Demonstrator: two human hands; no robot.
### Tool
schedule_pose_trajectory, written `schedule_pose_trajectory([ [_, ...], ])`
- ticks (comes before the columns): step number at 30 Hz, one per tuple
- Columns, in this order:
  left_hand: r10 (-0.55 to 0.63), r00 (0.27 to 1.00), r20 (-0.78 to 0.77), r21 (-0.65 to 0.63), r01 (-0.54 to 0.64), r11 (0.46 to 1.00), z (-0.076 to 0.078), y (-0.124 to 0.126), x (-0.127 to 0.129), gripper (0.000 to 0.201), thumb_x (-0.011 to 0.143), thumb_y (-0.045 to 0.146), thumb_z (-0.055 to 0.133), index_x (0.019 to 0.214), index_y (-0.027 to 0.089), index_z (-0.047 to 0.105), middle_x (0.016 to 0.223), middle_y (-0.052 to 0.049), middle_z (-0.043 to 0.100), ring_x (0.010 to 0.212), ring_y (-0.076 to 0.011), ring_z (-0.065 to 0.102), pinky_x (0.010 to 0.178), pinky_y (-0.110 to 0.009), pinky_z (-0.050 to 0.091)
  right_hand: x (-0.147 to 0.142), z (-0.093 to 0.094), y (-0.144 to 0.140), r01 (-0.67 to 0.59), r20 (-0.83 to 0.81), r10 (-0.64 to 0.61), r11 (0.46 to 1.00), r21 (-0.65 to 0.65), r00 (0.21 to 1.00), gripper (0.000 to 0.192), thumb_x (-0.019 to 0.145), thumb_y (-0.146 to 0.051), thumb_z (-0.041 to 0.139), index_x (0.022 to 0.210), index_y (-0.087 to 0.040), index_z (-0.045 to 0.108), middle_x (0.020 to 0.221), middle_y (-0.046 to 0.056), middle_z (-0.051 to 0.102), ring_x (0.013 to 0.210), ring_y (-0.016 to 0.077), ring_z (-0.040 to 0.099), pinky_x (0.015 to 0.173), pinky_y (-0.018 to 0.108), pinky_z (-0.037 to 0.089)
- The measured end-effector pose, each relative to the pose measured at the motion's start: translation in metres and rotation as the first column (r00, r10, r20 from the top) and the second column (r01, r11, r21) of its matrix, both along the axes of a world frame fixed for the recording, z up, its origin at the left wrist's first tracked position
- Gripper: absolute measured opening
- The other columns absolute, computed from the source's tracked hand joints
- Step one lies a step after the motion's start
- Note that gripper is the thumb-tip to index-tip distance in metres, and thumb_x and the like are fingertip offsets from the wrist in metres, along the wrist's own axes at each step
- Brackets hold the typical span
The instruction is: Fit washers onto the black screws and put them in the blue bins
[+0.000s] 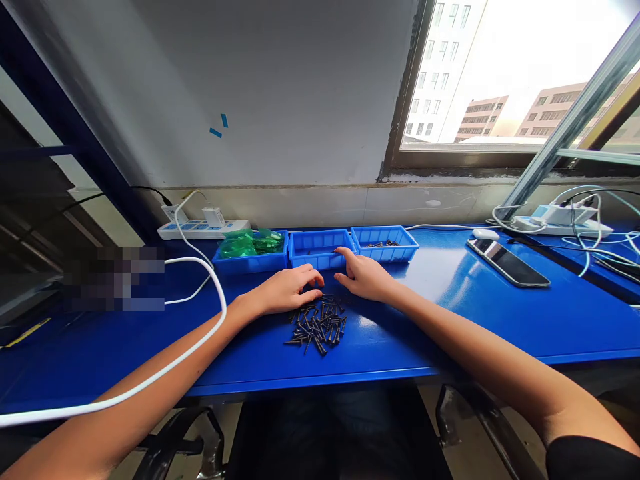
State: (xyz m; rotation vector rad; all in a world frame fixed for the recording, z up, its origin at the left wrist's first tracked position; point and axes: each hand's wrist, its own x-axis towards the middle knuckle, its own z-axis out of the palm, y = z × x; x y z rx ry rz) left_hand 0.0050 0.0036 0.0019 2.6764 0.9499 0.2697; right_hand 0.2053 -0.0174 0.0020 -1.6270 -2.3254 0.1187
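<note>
While both bare hands rest at the far edge of a pile of dark screws [317,325], a sorting step appears to be in hand. From the head view, the screws are seen loose on the blue worktop [450,313], directly in front of the person. The left hand [290,288] lies palm down with fingers curled toward the pile, its grip narrow; whether a screw is pinched cannot be told. The right hand [364,275] lies just beside it, fingers spread and nothing held, its forefinger reaching to the rim of the middle blue tray [320,248]. A left tray [251,253] holds green pieces; a right tray [385,243] holds a few dark bits. A white cable [210,333] is draped over the left forearm. A phone [509,263] lies well apart to the right. A single screw would, by judgement, need to be pinched next.
</note>
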Motion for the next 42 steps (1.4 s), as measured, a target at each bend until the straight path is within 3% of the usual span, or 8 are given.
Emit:
schedule_pose_trajectory([
  [17,-0.012,1.0,0.006,-0.014,0.012,1.0,0.0,0.0,0.0,0.027,0.082,0.039,0.049,0.097,0.018,0.056,0.091,-0.002,0.055,0.066,-0.0116,0.051,0.061,-0.024,0.041,0.0,-0.001,0.003,0.001,-0.257,-0.003,1.0,-0.006,0.966,0.039,0.082,-0.015,0.053,0.121,-0.012,0.048,0.057,-0.006,0.052,0.054,0.0103,0.049,0.056,0.022,0.034],
  [28,-0.013,1.0,-0.007,0.014,0.014,1.0,0.002,0.0,0.0,0.024,0.083,0.036,0.047,0.096,0.018,0.057,0.089,-0.002,0.056,0.064,-0.0114,0.051,0.061,-0.024,0.041,-0.004,-0.011,0.007,0.027,-0.468,0.02,0.995,0.095,0.884,0.023,0.079,-0.015,0.048,0.098,-0.014,0.06,0.044,-0.01,0.039,0.043,0.0083,0.04,0.049,0.021,0.029],
  [42,-0.039,0.999,-0.002,0.037,0.039,0.999,-0.002,0.002,0.0,0.021,0.085,0.034,0.044,0.095,0.019,0.055,0.088,-0.001,0.057,0.069,-0.0122,0.054,0.061,-0.023,0.041,-0.006,-0.006,0.007,0.194,-0.407,-0.137,0.976,0.102,0.903,0.021,0.081,-0.018,0.051,0.093,-0.015,0.067,0.045,-0.007,0.046,0.046,0.0098,0.045,0.054,0.021,0.033],
])
